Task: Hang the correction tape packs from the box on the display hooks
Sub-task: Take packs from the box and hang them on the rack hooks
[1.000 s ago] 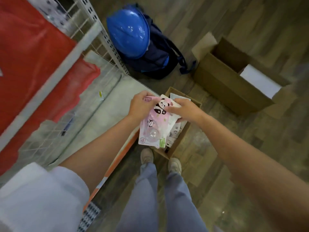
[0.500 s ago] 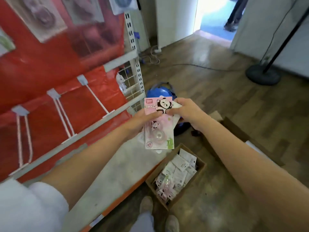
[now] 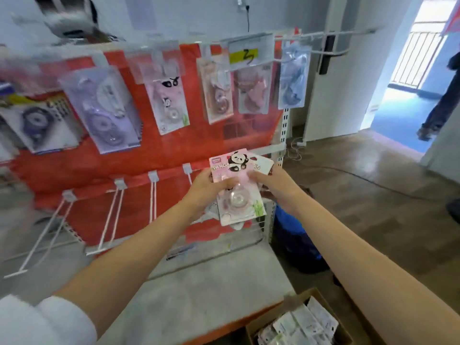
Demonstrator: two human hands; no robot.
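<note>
I hold a small stack of pink panda correction tape packs point(image 3: 236, 188) in front of the red display panel point(image 3: 154, 155). My left hand point(image 3: 206, 188) grips the stack's left edge and my right hand point(image 3: 271, 183) grips its right side. The cardboard box point(image 3: 296, 324) with several more packs sits on the floor at the lower right. Bare white hooks point(image 3: 151, 195) stick out of the lower row, left of my hands. The upper row carries hanging packs, among them a matching panda pack point(image 3: 169, 105).
A grey shelf base point(image 3: 199, 292) lies under the hooks. A blue helmet on a dark backpack point(image 3: 293, 235) rests on the floor beside the rack's white upright point(image 3: 283, 135). A person stands in the doorway point(image 3: 440, 95) at the far right.
My view has swung up from the box on the floor to the display. Both hands have lifted the panda packs up to the level of the lower hooks.
</note>
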